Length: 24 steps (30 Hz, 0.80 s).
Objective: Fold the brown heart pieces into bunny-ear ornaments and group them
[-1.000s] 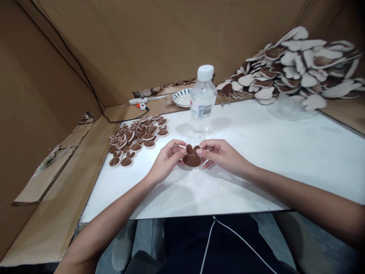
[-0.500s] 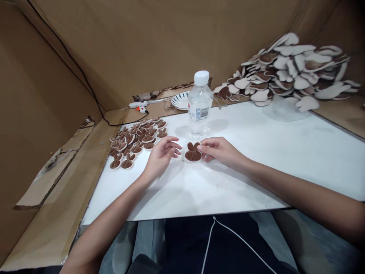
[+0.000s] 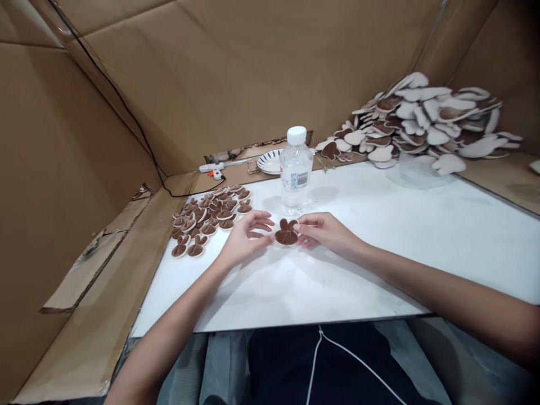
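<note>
A small brown plush piece with two ear-like lobes and a white rim is held just above the white table. My right hand pinches its right edge. My left hand touches its left edge with thumb and fingertips, the other fingers spread. To the left, several similar brown pieces lie spread on the table.
A clear water bottle with a white cap stands just behind my hands. Further back are a patterned plate and a glue gun with a black cord. A big pile of larger plush pieces fills the back right. Cardboard walls surround the table.
My left hand let go of the piece half a second ago and has now come back to its left edge. The camera has tilted and pulled back a little.
</note>
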{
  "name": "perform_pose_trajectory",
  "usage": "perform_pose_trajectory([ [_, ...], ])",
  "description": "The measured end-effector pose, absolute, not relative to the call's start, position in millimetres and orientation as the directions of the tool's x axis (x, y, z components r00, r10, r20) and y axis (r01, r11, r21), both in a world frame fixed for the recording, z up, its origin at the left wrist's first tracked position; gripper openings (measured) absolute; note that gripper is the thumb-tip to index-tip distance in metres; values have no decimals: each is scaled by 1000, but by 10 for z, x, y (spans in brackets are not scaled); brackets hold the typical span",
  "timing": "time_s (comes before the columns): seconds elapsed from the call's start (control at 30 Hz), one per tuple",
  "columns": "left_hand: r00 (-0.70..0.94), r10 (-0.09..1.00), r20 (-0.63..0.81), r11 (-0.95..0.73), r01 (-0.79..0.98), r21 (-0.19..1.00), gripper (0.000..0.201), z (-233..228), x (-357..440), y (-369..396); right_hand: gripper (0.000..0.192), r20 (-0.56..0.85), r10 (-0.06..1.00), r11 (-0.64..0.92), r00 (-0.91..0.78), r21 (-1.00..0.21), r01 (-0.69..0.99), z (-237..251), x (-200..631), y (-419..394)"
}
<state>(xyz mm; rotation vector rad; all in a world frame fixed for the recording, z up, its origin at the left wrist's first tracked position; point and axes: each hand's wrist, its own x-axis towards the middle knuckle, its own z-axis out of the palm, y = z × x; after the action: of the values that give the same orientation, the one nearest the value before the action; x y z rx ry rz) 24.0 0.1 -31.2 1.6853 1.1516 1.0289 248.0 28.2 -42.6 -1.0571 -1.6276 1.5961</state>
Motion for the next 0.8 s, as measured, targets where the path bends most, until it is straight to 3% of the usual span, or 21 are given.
perform_pose_trajectory([
  [0.07,291,949,119,-184,207,961,54,-367,364,-54,29,-137,852,-107,-506,-990,88,-393,2448,221],
  [0.2,333,938,92,-104,20,994,54,-390,476,-135,24,-168,828,-185,-535,-982,22,-350,2413,148],
  [0.37,413,910,31,-26,-18,1000,58,-322,435,-152,21,-164,794,-193,-586,-981,13,-321,2435,153],
  [0.47,401,912,91,-92,-18,996,55,-311,426,-158,23,-159,763,-194,-627,-981,12,-312,2456,155],
  [0.63,231,923,309,-323,25,946,37,-284,453,-208,29,-166,730,-249,-662,-968,-32,-311,2464,127],
  [0.8,247,931,270,-268,-41,962,33,-261,433,-224,20,-46,807,-68,-589,-998,-16,-241,2463,40],
])
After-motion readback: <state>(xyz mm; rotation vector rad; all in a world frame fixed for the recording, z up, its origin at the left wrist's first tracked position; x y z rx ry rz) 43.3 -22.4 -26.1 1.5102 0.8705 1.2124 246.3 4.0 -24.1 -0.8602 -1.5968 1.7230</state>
